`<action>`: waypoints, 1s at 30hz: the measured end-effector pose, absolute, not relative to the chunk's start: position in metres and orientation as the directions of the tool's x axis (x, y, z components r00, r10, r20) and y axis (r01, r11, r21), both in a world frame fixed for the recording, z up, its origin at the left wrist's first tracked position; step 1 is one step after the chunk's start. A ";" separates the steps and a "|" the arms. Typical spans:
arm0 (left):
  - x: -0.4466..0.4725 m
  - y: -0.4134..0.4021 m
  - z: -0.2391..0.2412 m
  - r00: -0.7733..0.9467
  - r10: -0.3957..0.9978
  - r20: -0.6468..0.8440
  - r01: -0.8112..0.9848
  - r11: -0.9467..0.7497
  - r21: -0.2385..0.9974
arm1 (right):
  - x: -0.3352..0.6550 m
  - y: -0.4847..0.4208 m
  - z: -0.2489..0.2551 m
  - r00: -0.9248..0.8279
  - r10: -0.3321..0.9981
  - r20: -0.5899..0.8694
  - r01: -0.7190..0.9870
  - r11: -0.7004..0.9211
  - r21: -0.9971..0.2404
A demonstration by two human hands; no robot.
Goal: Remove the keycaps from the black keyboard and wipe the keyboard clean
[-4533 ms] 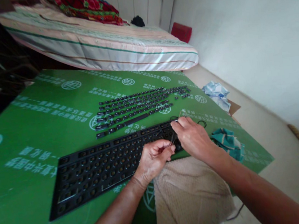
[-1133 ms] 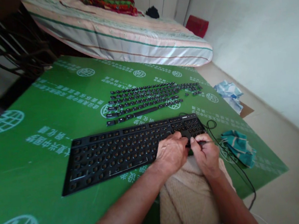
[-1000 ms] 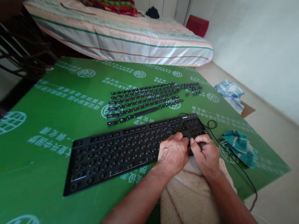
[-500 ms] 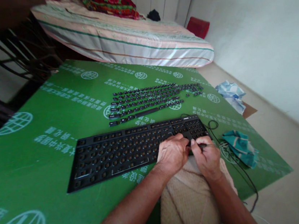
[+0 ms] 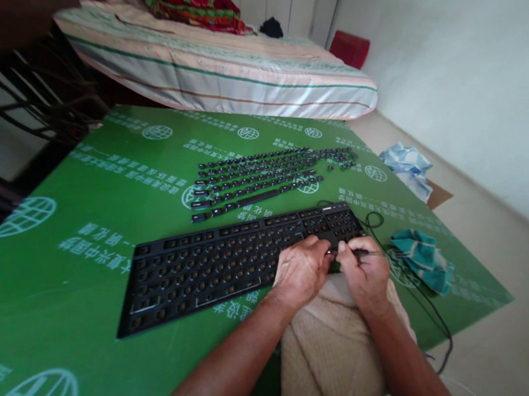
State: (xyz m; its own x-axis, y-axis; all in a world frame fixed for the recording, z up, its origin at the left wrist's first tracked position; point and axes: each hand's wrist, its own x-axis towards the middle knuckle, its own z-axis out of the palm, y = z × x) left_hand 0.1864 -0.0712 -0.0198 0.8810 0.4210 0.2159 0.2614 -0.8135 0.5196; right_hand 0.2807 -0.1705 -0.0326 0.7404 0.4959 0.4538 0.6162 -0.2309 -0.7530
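A black keyboard (image 5: 205, 266) with its keycaps off lies slantwise on the green board. My left hand (image 5: 304, 264) rests over its lower right part, fingers curled together at the tool's tip; what they pinch, if anything, is hidden. My right hand (image 5: 365, 272) is closed round a thin dark tool (image 5: 362, 252), whose slim tip points left toward my left fingertips. The tool's exact kind is too small to make out. Beyond the keyboard, loose black keycaps (image 5: 255, 176) lie in rows, with a long spacebar (image 5: 259, 198) in the nearest row.
A green board (image 5: 88, 296) printed with white globes lies under everything. To the right are a teal cloth (image 5: 424, 262) and a black cable (image 5: 435, 312). Brown fabric (image 5: 330, 357) lies below my hands. A bed (image 5: 229, 67) stands behind, and a pale cloth (image 5: 407, 164) lies beyond the board.
The tool's thin tip now shows between my hands, where it was mostly hidden before. Both hands stay at the same part of the keyboard, and the whole view has shifted very slightly.
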 end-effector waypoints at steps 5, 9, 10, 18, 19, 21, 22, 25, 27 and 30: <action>0.185 -0.070 -0.023 0.871 0.423 0.250 0.226 -0.797 0.560 | 0.283 -0.170 -0.040 0.764 0.492 0.418 0.543 -0.139 -0.828; 0.185 -0.069 -0.025 0.846 0.467 0.258 0.218 -0.745 0.630 | 0.281 -0.169 -0.039 0.767 0.492 0.412 0.502 -0.060 -0.863; 0.186 -0.069 -0.025 0.841 0.478 0.252 0.218 -0.727 0.651 | 0.281 -0.169 -0.038 0.766 0.493 0.413 0.496 -0.043 -0.867; 0.188 -0.065 -0.029 0.789 0.572 0.223 0.139 -0.521 0.842 | 0.276 -0.168 -0.037 0.747 0.480 0.460 0.511 0.029 -0.859; 0.188 -0.065 -0.031 0.783 0.581 0.222 0.130 -0.502 0.855 | 0.276 -0.168 -0.037 0.752 0.469 0.463 0.508 0.035 -0.861; 0.188 -0.064 -0.034 0.766 0.602 0.224 0.113 -0.469 0.876 | 0.277 -0.167 -0.034 0.763 0.438 0.476 0.514 0.035 -0.857; 0.189 -0.064 -0.035 0.754 0.617 0.225 0.105 -0.451 0.886 | 0.279 -0.167 -0.033 0.765 0.418 0.489 0.529 0.025 -0.848; 0.189 -0.063 -0.038 0.718 0.661 0.218 0.071 -0.382 0.922 | 0.287 -0.169 -0.024 0.711 0.417 0.566 0.640 -0.049 -0.767; 0.190 -0.063 -0.040 0.701 0.682 0.210 0.031 -0.323 0.946 | 0.293 -0.172 -0.016 0.626 0.479 0.615 0.734 -0.095 -0.673; 0.190 -0.064 -0.039 0.677 0.715 0.172 -0.043 -0.195 0.980 | 0.299 -0.177 -0.003 0.549 0.590 0.592 0.800 -0.165 -0.577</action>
